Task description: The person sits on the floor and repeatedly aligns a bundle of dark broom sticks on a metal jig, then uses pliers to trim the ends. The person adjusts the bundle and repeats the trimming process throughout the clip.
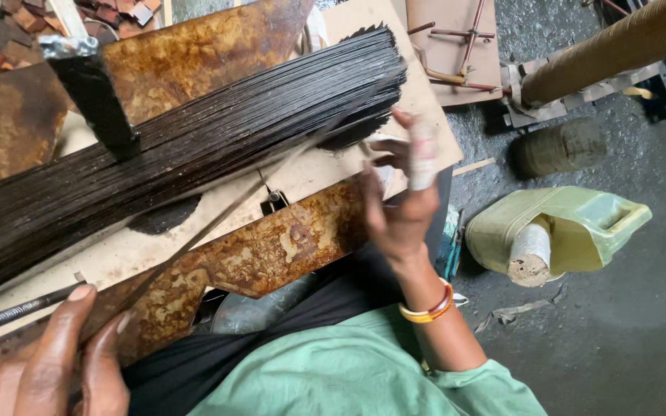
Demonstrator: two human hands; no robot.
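Observation:
A thick bundle of thin dark wires (pixel 194 146) lies slanted across a board (pixel 433 100) and a rusty metal plate (pixel 271 246). A black clamp bar (pixel 94 92) presses on the bundle. My right hand (pixel 402 200) hovers at the bundle's right end with fingers spread and one finger wrapped in white tape; it holds nothing. One thin wire (pixel 256 189), blurred, runs from the bundle's end down to my left hand (pixel 63 362) at the bottom left. There it passes between thumb and forefinger, which rest on the rusty plate's edge.
A threaded rod (pixel 25 308) lies just left of my left thumb. On the dark floor to the right lie a pale green jerrycan (pixel 580 223) plugged with a cob, a dark roll (pixel 560 146) and a long tan roll (pixel 610 46). Rusty scraps sit at the top left.

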